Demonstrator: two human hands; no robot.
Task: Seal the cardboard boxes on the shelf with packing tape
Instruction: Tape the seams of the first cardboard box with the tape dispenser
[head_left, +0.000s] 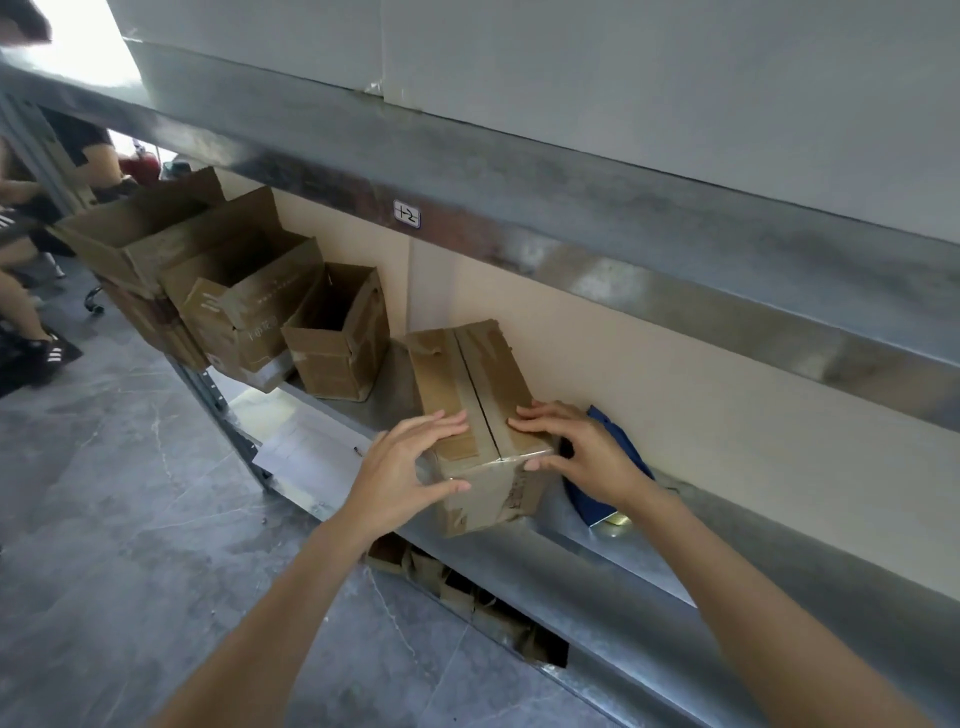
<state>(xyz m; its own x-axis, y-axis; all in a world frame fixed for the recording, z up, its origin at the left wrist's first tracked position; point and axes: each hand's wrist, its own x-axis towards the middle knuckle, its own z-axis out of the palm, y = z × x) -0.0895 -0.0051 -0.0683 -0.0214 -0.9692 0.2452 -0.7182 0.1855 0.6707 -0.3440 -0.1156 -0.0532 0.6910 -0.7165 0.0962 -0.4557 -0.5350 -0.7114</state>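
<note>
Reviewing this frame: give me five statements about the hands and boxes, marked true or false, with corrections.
1. The left hand and right hand both rest on the closed box on the shelf. True.
2. The boxes further left are taped shut. False: the open boxes have their flaps up.
3. A blue object lies on the shelf beside the right hand. True.
4. The left hand holds a tape roll. False: it only touches the closed box, and no roll is visible.
5. The closed box's top flaps stand upright. False: they lie flat, meeting at a centre seam.
</note>
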